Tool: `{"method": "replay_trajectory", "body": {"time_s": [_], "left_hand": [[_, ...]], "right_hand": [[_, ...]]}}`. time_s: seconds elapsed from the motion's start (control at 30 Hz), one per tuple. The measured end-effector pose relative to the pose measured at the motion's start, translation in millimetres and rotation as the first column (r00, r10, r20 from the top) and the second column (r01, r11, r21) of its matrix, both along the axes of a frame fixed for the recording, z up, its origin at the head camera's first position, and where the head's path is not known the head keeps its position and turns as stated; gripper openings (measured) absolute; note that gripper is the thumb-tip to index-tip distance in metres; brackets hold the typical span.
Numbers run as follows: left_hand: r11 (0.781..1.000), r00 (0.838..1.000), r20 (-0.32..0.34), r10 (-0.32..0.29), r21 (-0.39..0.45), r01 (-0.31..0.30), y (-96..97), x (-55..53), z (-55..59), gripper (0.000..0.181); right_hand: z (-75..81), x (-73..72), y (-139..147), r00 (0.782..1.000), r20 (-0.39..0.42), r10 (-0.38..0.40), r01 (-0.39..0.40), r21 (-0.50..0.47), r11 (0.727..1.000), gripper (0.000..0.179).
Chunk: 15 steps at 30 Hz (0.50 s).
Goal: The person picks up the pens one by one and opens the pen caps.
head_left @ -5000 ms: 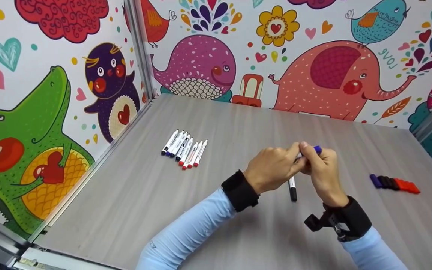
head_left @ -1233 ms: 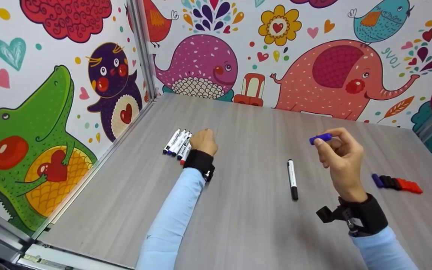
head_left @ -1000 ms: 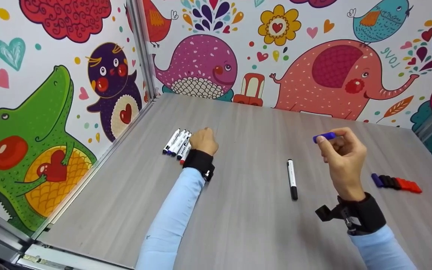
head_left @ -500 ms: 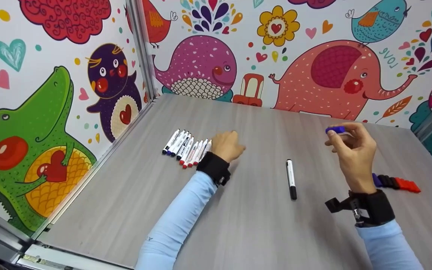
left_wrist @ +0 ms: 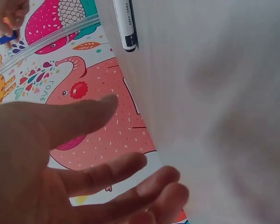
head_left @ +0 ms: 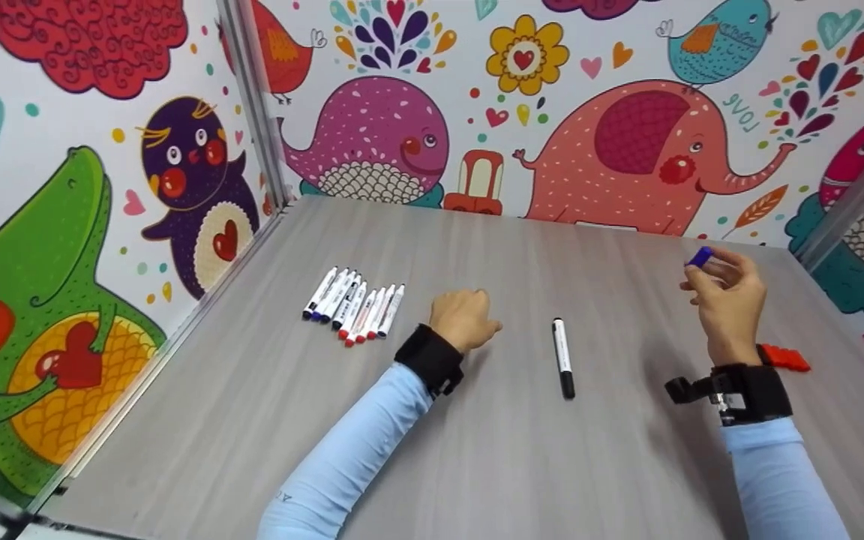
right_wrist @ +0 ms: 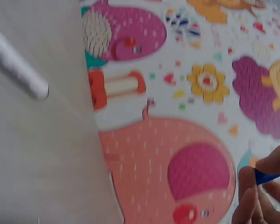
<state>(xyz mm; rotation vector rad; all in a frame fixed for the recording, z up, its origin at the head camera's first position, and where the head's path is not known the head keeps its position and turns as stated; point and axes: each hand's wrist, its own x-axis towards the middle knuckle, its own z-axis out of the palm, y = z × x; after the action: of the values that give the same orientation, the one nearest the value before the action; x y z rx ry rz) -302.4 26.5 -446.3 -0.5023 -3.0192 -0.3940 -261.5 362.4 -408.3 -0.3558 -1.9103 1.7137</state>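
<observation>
My right hand (head_left: 732,311) pinches a small blue marker cap (head_left: 700,257) between thumb and fingertips, above the table at the right. The right wrist view shows the same blue cap (right_wrist: 267,176) at its right edge. My left hand (head_left: 464,319) hangs over the middle of the table, holding nothing. Its relaxed fingers (left_wrist: 102,175) and thumb are spread apart in the left wrist view. A white marker with a black cap (head_left: 563,360) lies alone between the hands. To the left of my left hand lies a row of uncapped white markers (head_left: 359,309).
Red caps (head_left: 788,358) lie in a row at the right, partly covered by my right wrist. Cartoon-printed walls (head_left: 507,120) close off the back and left of the grey table (head_left: 492,465). A metal rail (head_left: 177,330) runs along the left edge.
My left hand has left the marker row and moved right; one more uncapped marker now lies there. My right hand moved right with the blue cap, now tilted. The head view turned slightly right.
</observation>
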Motion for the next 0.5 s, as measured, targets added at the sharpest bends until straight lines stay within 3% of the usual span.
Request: {"method": "replay_trajectory", "body": {"time_s": [0.1, 0.23, 0.33, 0.4, 0.5], "left_hand": [[1.000, 1.000, -0.001, 0.019, 0.001, -0.019, -3.9, 2.5, -1.9, 0.036], [1.000, 1.000, -0.003, -0.004, 0.003, 0.004, -4.6, 4.3, -3.8, 0.037], [1.000, 1.000, -0.015, -0.022, 0.003, 0.022, -3.5, 4.8, -5.6, 0.036], [1.000, 0.999, -0.027, -0.025, 0.001, 0.025, -3.2, 5.0, -7.0, 0.035], [1.000, 0.999, -0.029, -0.026, 0.007, 0.026, -3.0, 5.8, -8.8, 0.035]], "right_hand": [[-2.5, -0.5, 30, 0.996, 0.048, -0.071, 0.076, -0.118, 0.990, 0.028], [-5.8, 11.3, 75, 0.977, 0.068, -0.205, 0.215, -0.250, 0.944, 0.020], [-14.1, 22.5, 105, 0.932, 0.136, -0.337, 0.362, -0.267, 0.893, 0.017], [-21.6, 29.3, 121, 0.892, 0.199, -0.405, 0.444, -0.226, 0.867, 0.015], [-31.4, 39.2, 142, 0.846, 0.305, -0.438, 0.489, -0.114, 0.865, 0.015]]}}
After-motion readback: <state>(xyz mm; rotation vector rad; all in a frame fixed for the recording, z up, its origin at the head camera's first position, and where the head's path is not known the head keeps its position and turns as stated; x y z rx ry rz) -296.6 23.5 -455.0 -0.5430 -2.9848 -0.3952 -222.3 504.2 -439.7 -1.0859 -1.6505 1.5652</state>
